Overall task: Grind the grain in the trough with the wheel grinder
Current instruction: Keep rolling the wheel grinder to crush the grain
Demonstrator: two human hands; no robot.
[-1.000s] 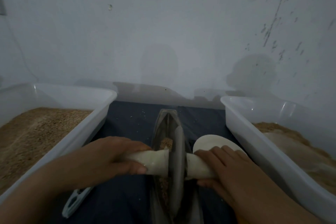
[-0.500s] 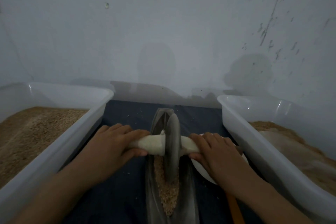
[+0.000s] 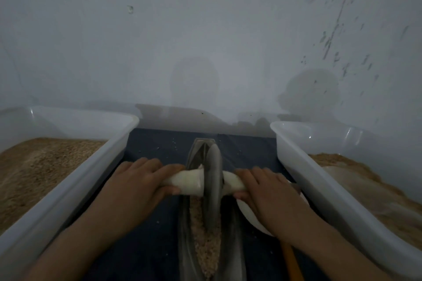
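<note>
Clearly mid-task: the left hand [image 3: 134, 186] and right hand [image 3: 269, 191] each have fingers curled around one end of the pale handle [image 3: 187, 181] that passes through the wheel grinder [image 3: 213, 180]. The grip on both sides is clamped firmly on that handle. Between the two hands the wheel stands upright in the narrow trough [image 3: 198, 155], toward its far end. Nearer the person than the grip, the grain [image 3: 205, 242] lies along the trough floor, looking coarse and only partly broken, so more passes seem needed. Outside the left grip sits a white tub [image 3: 91, 166] of brown grain; outside the right grip, another tub [image 3: 319, 178] with finer brown material. Under the right hand a white dish [image 3: 249, 214] is mostly hidden. The trough's near end is cut off, and dim light blurs the grain's texture.
</note>
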